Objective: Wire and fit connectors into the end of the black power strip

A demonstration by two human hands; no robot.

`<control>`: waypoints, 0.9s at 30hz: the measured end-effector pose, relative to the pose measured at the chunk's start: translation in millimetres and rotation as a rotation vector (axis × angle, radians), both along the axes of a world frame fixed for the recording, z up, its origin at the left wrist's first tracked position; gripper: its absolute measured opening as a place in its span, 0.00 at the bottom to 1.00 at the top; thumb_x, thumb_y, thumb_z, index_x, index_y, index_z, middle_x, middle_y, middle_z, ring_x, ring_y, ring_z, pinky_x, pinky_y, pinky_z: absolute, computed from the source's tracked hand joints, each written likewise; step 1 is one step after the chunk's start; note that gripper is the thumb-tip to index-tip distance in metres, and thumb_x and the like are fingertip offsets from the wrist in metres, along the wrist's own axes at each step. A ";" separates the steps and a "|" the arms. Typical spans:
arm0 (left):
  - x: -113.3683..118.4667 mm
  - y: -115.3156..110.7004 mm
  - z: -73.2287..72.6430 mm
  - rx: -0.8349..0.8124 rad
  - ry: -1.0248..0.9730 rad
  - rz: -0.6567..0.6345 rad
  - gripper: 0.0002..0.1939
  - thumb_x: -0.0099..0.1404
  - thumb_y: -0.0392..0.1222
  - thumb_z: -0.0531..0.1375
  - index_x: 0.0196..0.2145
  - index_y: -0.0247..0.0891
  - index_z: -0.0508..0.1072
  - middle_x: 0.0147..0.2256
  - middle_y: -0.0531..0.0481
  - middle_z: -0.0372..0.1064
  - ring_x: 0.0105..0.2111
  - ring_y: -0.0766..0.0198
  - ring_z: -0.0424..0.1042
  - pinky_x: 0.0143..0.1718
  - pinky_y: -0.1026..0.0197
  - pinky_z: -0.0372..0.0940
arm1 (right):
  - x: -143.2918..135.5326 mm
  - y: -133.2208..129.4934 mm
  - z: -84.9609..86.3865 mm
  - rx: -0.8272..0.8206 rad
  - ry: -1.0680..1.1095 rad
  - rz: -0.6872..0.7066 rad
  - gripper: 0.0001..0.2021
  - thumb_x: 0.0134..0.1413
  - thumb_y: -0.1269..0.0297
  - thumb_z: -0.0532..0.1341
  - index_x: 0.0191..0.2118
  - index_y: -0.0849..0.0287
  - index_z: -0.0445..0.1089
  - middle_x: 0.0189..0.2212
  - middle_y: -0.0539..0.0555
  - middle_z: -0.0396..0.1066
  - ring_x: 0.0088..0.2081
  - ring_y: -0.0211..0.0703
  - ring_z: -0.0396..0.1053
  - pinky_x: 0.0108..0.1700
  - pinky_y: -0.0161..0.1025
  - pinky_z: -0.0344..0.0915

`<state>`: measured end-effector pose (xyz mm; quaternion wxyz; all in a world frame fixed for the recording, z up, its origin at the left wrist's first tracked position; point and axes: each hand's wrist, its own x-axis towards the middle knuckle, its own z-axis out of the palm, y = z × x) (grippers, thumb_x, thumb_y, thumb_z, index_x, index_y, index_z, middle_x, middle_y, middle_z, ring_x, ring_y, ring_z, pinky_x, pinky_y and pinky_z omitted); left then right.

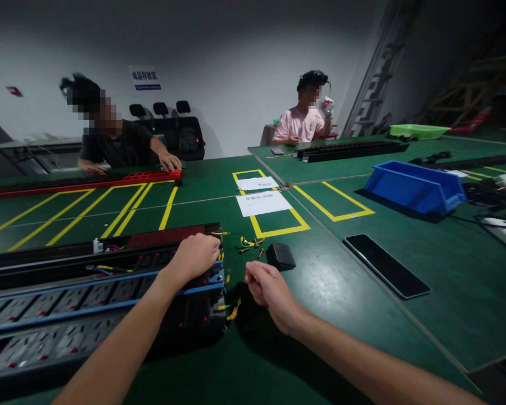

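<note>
My left hand (196, 256) rests over the right-hand end of a long black power strip (149, 261), its fingers curled down and partly hidden. More power strips lie alongside, one with blue edges (96, 295). Yellow-green wires with ring terminals (234, 310) stick out of their ends. My right hand (267, 289) is closed in a pinch just right of these ends, above the table; whatever its fingertips hold cannot be made out. Beyond it lie several small screws (260, 253), a loose yellow wire (248, 243) and a black block-shaped part (281, 256).
A phone (385, 264) and a blue bin (413, 185) are on the green table (320, 337) to the right. Paper labels (265, 203) lie at the middle. Across the table, one person (126, 146) touches a red strip (152, 178); another person (303, 124) sits farther right.
</note>
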<state>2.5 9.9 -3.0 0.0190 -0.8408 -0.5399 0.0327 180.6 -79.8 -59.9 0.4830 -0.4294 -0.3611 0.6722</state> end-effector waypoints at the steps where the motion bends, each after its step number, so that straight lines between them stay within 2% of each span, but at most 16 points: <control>1: 0.0 0.0 0.0 0.001 0.000 -0.001 0.14 0.67 0.40 0.50 0.27 0.39 0.72 0.30 0.43 0.74 0.32 0.52 0.75 0.33 0.56 0.63 | 0.1 -0.1 0.2 0.003 0.000 0.001 0.17 0.54 0.50 0.61 0.25 0.57 0.62 0.15 0.39 0.47 0.17 0.29 0.40 0.21 0.35 0.34; 20: -0.8 -1.8 0.9 -0.001 -0.019 0.002 0.14 0.67 0.40 0.51 0.28 0.39 0.73 0.31 0.42 0.75 0.33 0.52 0.76 0.35 0.56 0.65 | -1.4 -0.7 3.5 0.009 -0.014 -0.002 0.18 0.53 0.48 0.62 0.25 0.57 0.62 0.14 0.39 0.47 0.17 0.29 0.41 0.21 0.34 0.34; 27: 0.6 -3.6 3.6 -0.007 0.000 0.005 0.14 0.67 0.39 0.51 0.28 0.40 0.73 0.31 0.43 0.76 0.34 0.53 0.77 0.36 0.56 0.66 | -1.7 0.8 -0.4 0.008 -0.011 0.011 0.19 0.53 0.47 0.62 0.25 0.56 0.62 0.15 0.39 0.47 0.17 0.30 0.40 0.21 0.34 0.34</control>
